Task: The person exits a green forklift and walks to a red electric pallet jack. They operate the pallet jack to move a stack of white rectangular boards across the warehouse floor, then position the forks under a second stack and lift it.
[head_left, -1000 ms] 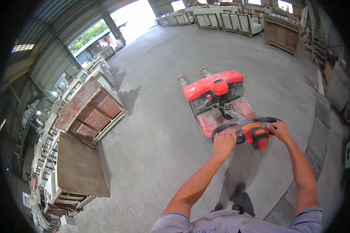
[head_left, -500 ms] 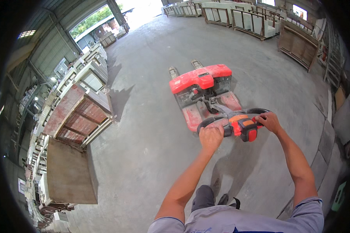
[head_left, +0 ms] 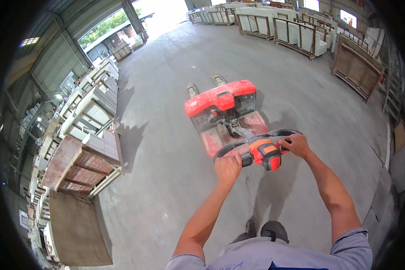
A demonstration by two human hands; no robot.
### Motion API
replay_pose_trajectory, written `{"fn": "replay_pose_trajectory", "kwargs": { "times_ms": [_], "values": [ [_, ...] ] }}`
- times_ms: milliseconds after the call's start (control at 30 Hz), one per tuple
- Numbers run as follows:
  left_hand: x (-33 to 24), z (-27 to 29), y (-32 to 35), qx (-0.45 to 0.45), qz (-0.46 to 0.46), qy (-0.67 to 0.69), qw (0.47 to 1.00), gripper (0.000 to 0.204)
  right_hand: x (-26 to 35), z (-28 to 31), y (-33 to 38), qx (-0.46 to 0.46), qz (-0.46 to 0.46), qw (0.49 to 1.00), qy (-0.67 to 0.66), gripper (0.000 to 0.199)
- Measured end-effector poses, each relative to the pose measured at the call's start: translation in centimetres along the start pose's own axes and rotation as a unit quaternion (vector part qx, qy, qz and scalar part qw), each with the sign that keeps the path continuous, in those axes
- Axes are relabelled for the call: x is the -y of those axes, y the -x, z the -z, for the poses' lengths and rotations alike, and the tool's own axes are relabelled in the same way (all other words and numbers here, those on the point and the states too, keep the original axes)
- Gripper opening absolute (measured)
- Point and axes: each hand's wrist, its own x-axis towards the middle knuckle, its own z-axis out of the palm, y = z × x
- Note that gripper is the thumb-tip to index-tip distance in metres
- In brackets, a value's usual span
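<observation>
Fingers [head_left: 233, 158] grip handle [head_left: 261, 150] — forks [head_left: 207, 84] point away.

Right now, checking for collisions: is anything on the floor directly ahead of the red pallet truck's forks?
Nothing visible. Bare concrete floor lies ahead of the pallet truck; the crates stand off to the left.
</observation>
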Motion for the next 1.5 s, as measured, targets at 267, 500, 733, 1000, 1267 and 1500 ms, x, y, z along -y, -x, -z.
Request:
{"fn": "replay_pose_trajectory", "kwargs": {
  "times_ms": [267, 500, 733, 1000, 1267, 1500],
  "values": [
    [8.6, -10.7, -21.2, -0.020, 0.050, -0.036, 0.998, 0.050, -1.2, -0.6, -26.1, -0.075, 0.056, 0.995, -0.018, 0.059],
    [15.2, -20.3, -36.0, -0.029, 0.041, -0.044, 0.998, 0.050, -3.2, -1.8, -45.6, -0.027, 0.024, 0.999, -0.005, 0.051],
    [23.3, -30.1, -51.8, -0.077, 0.060, -0.037, 0.995, 0.050, -3.7, -4.3, -66.6, -0.080, 0.088, 0.991, -0.057, 0.052],
    [32.5, -39.8, -66.5, -0.102, 0.010, 0.006, 0.995, 0.049, -5.3, -7.3, -87.3, -0.060, 0.059, 0.996, 0.018, 0.051],
    [47.3, -49.3, -81.3, -0.020, 0.061, -0.086, 0.994, 0.054, 1.2, -10.8, -106.0, -0.091, 0.083, 0.991, 0.045, 0.055],
    [59.6, -56.1, -98.1, 0.055, 0.098, -0.077, 0.991, 0.054, 3.3, -15.6, -127.9, -0.081, 0.087, 0.992, 0.033, 0.056]
  ]
}}
